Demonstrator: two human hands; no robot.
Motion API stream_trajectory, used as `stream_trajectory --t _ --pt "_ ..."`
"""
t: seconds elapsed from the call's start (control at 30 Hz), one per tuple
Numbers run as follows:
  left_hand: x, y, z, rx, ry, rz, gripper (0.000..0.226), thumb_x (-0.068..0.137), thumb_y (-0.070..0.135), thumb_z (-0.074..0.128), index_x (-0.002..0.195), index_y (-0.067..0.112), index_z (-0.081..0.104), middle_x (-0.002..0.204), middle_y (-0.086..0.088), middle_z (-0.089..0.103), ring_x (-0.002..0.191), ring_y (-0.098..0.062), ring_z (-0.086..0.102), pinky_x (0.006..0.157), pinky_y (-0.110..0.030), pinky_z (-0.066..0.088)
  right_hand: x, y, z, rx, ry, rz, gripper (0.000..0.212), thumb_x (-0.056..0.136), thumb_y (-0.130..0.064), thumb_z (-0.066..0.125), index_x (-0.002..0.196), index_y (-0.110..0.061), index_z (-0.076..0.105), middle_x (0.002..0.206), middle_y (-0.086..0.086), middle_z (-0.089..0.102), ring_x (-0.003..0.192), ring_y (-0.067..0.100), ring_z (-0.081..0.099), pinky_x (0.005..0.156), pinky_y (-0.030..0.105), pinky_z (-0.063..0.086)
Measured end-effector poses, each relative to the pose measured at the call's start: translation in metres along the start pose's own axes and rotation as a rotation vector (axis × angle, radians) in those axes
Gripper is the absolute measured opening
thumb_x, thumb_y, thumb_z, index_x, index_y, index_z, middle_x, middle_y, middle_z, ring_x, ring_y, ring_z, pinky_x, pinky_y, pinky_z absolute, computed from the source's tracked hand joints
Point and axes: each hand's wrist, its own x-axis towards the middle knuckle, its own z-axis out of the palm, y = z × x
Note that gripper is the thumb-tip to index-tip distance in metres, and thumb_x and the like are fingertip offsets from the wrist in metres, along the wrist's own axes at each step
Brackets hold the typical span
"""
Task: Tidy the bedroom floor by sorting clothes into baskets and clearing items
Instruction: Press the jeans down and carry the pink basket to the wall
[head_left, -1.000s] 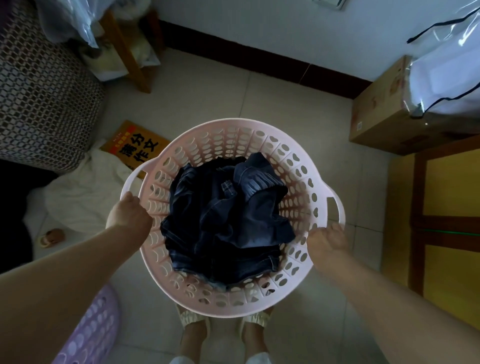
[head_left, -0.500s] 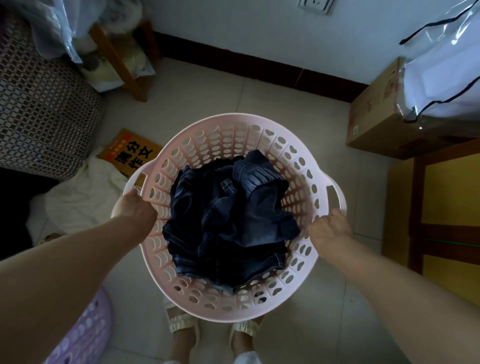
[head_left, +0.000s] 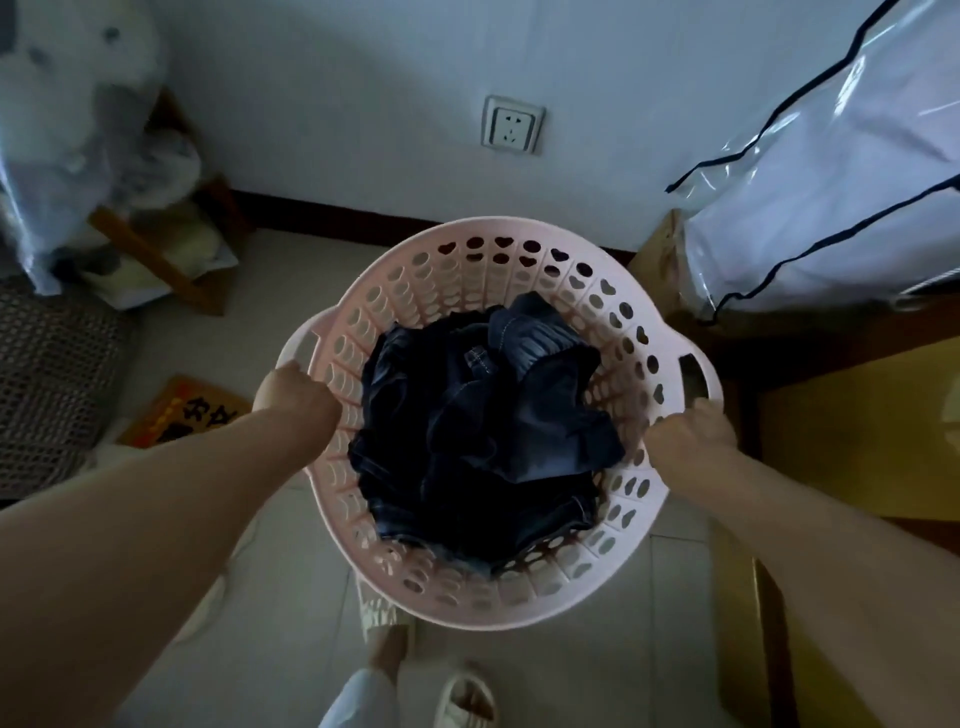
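Observation:
A round pale pink laundry basket (head_left: 524, 610) with heart-shaped holes is held up off the floor in front of me. Dark blue denim clothes (head_left: 483, 436) lie crumpled inside it. My left hand (head_left: 293, 397) grips the basket's left rim just below the left handle. My right hand (head_left: 691, 428) grips the right rim just below the right handle. Both arms reach forward from the lower corners of the view.
An orange book (head_left: 182, 410) and a pale cloth lie on the tiled floor at left, beside a woven patterned surface (head_left: 47, 374). A cardboard box (head_left: 662, 260) under a clear plastic bag (head_left: 831, 197) stands at right above yellow wooden furniture (head_left: 852, 426). My slippered feet (head_left: 462, 699) are below the basket.
The basket has risen and moved forward toward the wall with both hands on its rim. The view has tilted up, so a wall socket now shows.

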Motion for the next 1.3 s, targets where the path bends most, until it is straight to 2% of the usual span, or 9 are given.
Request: stream_trajectory --t 0.07,0.27,0.53,0.73,0.87,1.0,1.17,1.3 --pt "0.012 -0.008 -0.025 0.088 0.041 -0.110 0.027 0.095 0.022 0.051 0.120 0.023 0.060 0.123 0.003 0.061 0.117 -0.018 0.051 0.090 -0.025 0.041 0.013 0.020 -0.006 0.018 -0.006 0.027 0.035 0.096 -0.021 0.040 0.130 -0.024 0.048 0.135 -0.001 0.052 0.127 0.021 0.045 0.104 0.036 0.027" --pt "0.073 -0.042 -0.082 0.137 0.122 -0.042 0.023 0.096 0.022 0.052 0.116 0.023 0.061 0.118 0.005 0.063 0.112 -0.018 0.052 0.090 -0.025 0.041 0.053 0.071 -0.031 0.109 -0.031 0.078 0.033 0.097 -0.019 0.037 0.127 -0.023 0.050 0.134 0.000 0.054 0.123 0.020 0.047 0.102 0.035 0.027" --pt "0.141 -0.066 -0.141 0.174 0.133 0.025 0.024 0.096 0.018 0.049 0.116 0.023 0.060 0.120 0.005 0.062 0.113 -0.017 0.052 0.092 -0.025 0.038 0.114 0.114 -0.041 0.244 -0.048 0.147 0.030 0.095 -0.017 0.041 0.121 -0.025 0.055 0.129 -0.001 0.058 0.122 0.019 0.049 0.103 0.031 0.027" --pt "0.177 -0.065 -0.160 0.174 0.106 0.015 0.022 0.094 0.025 0.054 0.115 0.022 0.061 0.115 0.004 0.064 0.111 -0.018 0.053 0.092 -0.027 0.041 0.154 0.133 -0.028 0.313 -0.028 0.185 0.028 0.095 -0.015 0.043 0.116 -0.020 0.061 0.120 0.000 0.063 0.117 0.019 0.052 0.100 0.032 0.034" --pt "0.200 -0.059 -0.167 0.172 0.100 0.001 0.022 0.093 0.026 0.056 0.114 0.022 0.062 0.114 0.004 0.064 0.110 -0.019 0.054 0.093 -0.028 0.042 0.177 0.137 -0.018 0.247 -0.075 0.174 0.037 0.091 -0.008 0.038 0.115 -0.027 0.060 0.120 -0.006 0.063 0.123 0.014 0.048 0.111 0.036 0.021" --pt "0.219 -0.051 -0.167 0.181 0.084 0.003 0.020 0.094 0.022 0.052 0.111 0.022 0.063 0.112 0.003 0.065 0.108 -0.017 0.056 0.098 -0.028 0.040 0.194 0.138 -0.007 0.226 -0.034 0.148 0.038 0.094 -0.011 0.034 0.121 -0.027 0.056 0.125 -0.005 0.061 0.124 0.014 0.048 0.108 0.033 0.026" --pt "0.228 -0.051 -0.174 0.154 0.087 -0.020 0.019 0.093 0.015 0.052 0.108 0.020 0.063 0.110 0.002 0.065 0.105 -0.017 0.060 0.102 -0.033 0.041 0.204 0.150 0.001 0.240 -0.028 0.190 0.031 0.090 -0.005 0.037 0.097 -0.022 0.061 0.116 0.000 0.066 0.130 0.021 0.042 0.111 0.038 0.022" --pt "0.228 -0.043 -0.174 0.159 0.080 -0.002 0.018 0.092 0.017 0.055 0.109 0.018 0.063 0.109 0.000 0.065 0.105 -0.020 0.059 0.102 -0.035 0.040 0.204 0.153 -0.001 0.187 -0.050 0.208 0.037 0.093 -0.007 0.036 0.118 -0.023 0.058 0.127 0.000 0.060 0.132 0.024 0.039 0.107 0.036 0.030"
